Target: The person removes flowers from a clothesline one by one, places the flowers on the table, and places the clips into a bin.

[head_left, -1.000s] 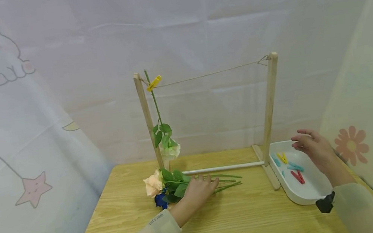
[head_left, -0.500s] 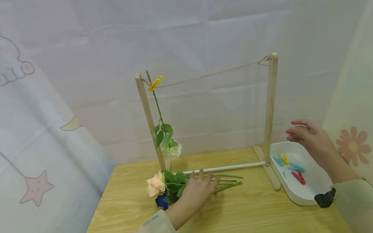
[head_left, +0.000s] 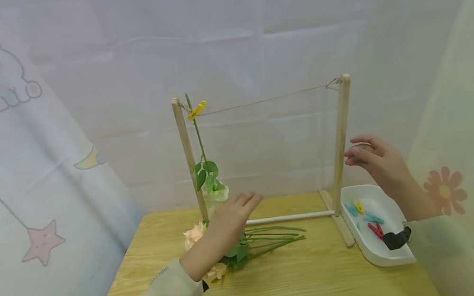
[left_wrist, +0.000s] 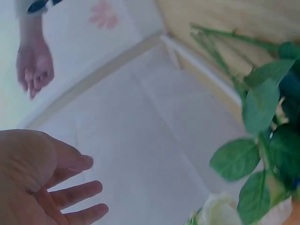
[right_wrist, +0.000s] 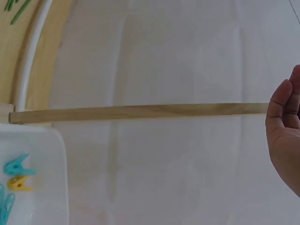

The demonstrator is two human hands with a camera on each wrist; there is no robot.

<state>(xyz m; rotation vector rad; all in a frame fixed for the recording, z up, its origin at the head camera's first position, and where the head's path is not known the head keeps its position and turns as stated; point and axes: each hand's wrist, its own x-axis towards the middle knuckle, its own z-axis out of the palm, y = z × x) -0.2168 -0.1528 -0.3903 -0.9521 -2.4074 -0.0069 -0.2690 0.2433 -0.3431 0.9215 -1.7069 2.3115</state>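
My left hand (head_left: pixel 230 221) hovers over the bunch of roses, fingers extended and holding nothing. Under it on the table lie peach roses (head_left: pixel 216 271) with green leaves, their stems (head_left: pixel 277 245) pointing right. A white rose (head_left: pixel 217 193) hangs head down from the string, pinned at its stem by a yellow clothespin (head_left: pixel 197 110); the left wrist view catches the white bloom (left_wrist: pixel 219 210) too. My right hand (head_left: pixel 384 167) is raised beside the frame's right post, fingers loosely bent with nothing in them. The blue flower is mostly hidden by my left arm in the head view.
A wooden frame has a right post (head_left: pixel 341 142), a left post (head_left: pixel 189 157), a string (head_left: pixel 266 99) across the top and a white rod (head_left: pixel 291 217) low down. At right stands a white tray (head_left: pixel 395 259) with several clothespins, including a red one (head_left: pixel 375 231).
My left hand has lifted off the flower stems and moved up and left, uncovering more of them. My right hand has risen and shifted left, away from above the tray.
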